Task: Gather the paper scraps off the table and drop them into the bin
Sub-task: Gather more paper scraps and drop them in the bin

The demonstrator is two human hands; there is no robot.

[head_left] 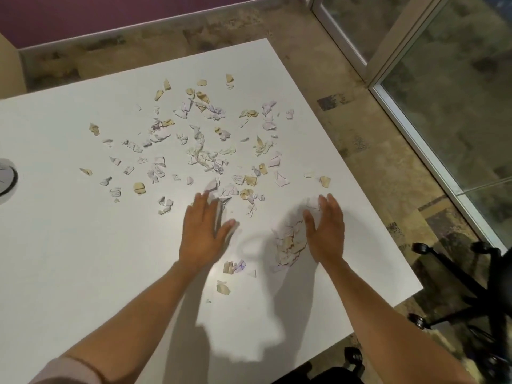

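beyond the far edge of the white table [69,245] runs a mottled tan floor [318,65], then a purple wall [97,15]. to the table's right stands a glass partition in a pale frame [432,151]. a black wheeled chair base [471,286] sits off its near right corner. a round grommet [7,177] sits at its left edge.

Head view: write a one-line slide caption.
Two open hands, left hand and right hand, sweep torn paper scraps together on a white table.
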